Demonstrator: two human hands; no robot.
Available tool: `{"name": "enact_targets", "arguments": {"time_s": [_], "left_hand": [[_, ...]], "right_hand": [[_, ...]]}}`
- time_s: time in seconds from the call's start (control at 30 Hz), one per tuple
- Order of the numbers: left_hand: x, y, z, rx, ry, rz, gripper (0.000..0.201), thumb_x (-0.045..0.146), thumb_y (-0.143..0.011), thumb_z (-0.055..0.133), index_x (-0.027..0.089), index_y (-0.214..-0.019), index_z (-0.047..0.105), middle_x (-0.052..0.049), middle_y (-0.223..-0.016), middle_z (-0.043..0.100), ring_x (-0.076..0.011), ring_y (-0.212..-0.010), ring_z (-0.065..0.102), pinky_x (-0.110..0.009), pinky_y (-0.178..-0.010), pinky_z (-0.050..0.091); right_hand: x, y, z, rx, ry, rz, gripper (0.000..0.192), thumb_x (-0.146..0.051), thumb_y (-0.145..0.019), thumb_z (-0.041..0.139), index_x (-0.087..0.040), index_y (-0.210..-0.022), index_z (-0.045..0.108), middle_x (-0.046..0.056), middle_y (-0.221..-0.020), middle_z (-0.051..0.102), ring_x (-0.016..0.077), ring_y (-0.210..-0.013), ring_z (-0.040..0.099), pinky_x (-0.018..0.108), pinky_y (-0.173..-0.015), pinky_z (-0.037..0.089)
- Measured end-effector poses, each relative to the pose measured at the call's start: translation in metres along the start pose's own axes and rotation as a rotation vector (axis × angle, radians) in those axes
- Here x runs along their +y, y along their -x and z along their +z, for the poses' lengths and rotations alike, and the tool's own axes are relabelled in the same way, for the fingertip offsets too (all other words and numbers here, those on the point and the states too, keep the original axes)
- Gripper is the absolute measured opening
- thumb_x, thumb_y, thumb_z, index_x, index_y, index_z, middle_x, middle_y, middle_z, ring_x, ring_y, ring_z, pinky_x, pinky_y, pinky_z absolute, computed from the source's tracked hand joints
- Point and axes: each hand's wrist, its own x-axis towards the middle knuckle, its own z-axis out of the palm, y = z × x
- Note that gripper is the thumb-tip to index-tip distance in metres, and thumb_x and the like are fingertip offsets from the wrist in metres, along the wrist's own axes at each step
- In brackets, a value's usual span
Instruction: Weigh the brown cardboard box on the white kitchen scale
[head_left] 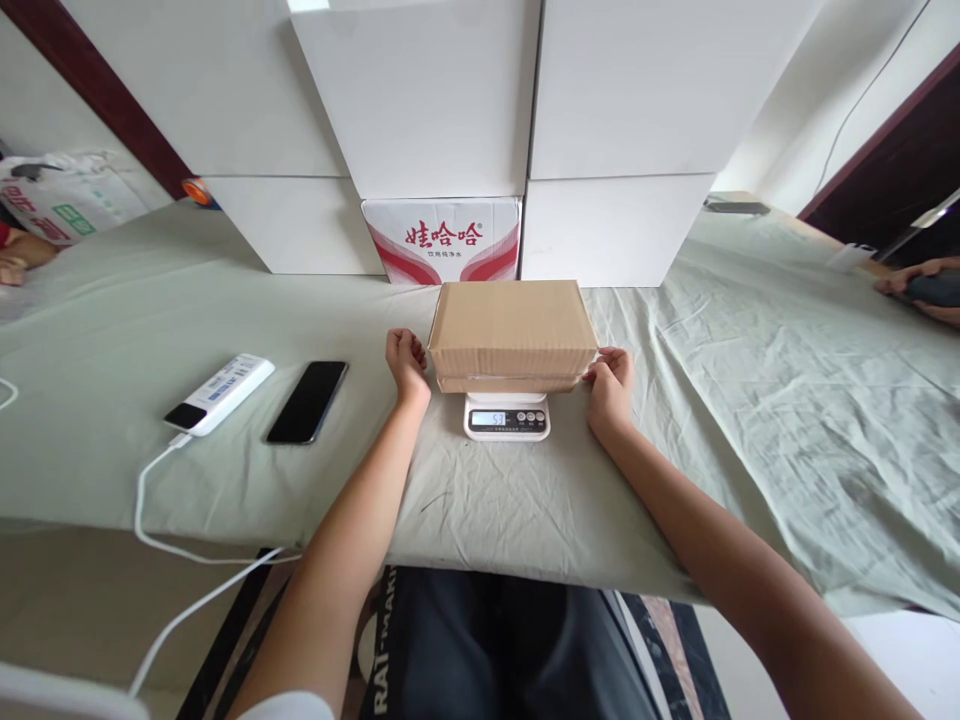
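Note:
A closed brown cardboard box (pixel 514 318) rests on a small white digital scale (pixel 507 432), hiding most of the scale's platform. The scale's lit display appears to read 53. At the box's left side is my left hand (pixel 407 362), its fingers curled in against the side. My right hand (pixel 611 388) has its fingers bent at the lower right corner, with the fingertips touching the cardboard. Together the two hands hold the box between them, level over the scale. Part of the left fingertips cannot be made out.
Left of my forearm lie a black phone (pixel 307 403) and a white device (pixel 220 395) with a white cable (pixel 141 490). Large white cartons (pixel 442 100) stand stacked behind the box, one printed red (pixel 442 240). Other people's hands show at the left edge (pixel 15 262) and right edge (pixel 919 285).

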Motion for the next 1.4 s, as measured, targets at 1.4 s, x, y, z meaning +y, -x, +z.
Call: {"name": "enact_targets", "arguments": {"time_s": [1.4], "left_hand": [[-0.0091, -0.0056, -0.0009, -0.004, -0.014, 0.053, 0.051, 0.054, -0.088, 0.084, 0.023, -0.077, 0.045, 0.007, -0.071, 0.038, -0.0084, -0.059, 0.036, -0.023, -0.053, 0.024]], "right_hand": [[0.0036, 0.0018, -0.0030, -0.087, 0.073, -0.017, 0.020, -0.032, -0.074, 0.066, -0.027, -0.091, 0.057, -0.005, -0.071, 0.049, 0.0167, -0.071, 0.044, 0.033, -0.069, 0.035]]}}
